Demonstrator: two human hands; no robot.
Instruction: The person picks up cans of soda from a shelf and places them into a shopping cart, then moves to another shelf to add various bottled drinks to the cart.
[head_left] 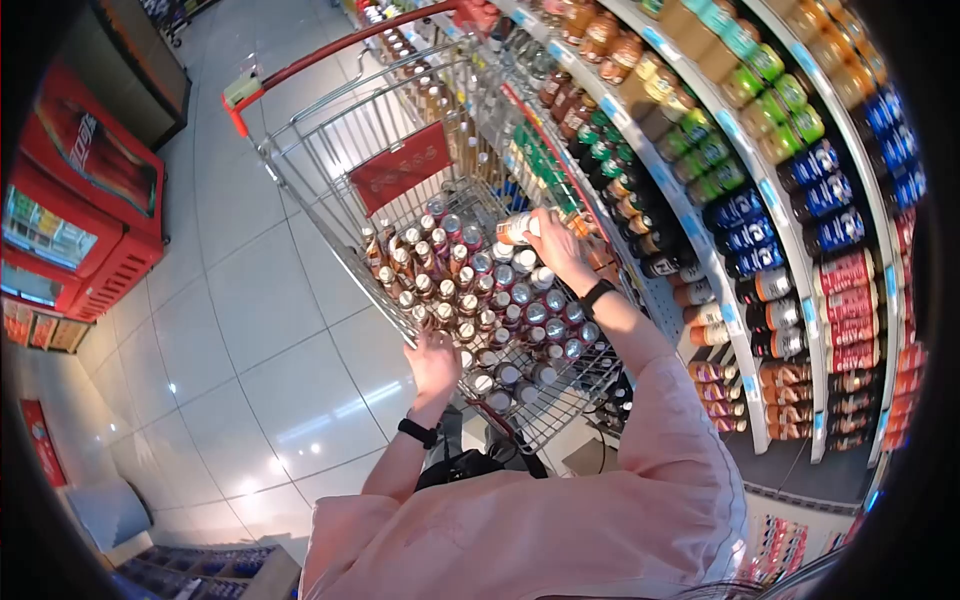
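So the right hand (pixel 553 246) had its fingers wrapped around an orange-labelled bottle (pixel 513 229), holding it tilted way over just above the bottles (pixel 468 308) crammed into the shopping cart (pixel 402 167). Left hand (pixel 433 362) was at the cart's side, right beside the white-capped ones, but honestly couldn't tell if it was gripping anything. Stocked drink shelves (pixel 728 316) ran along the right.

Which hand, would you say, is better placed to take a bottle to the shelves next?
Probably the right hand: it holds a bottle nearer the shelves; the left hand is at the opposite side of the cart.
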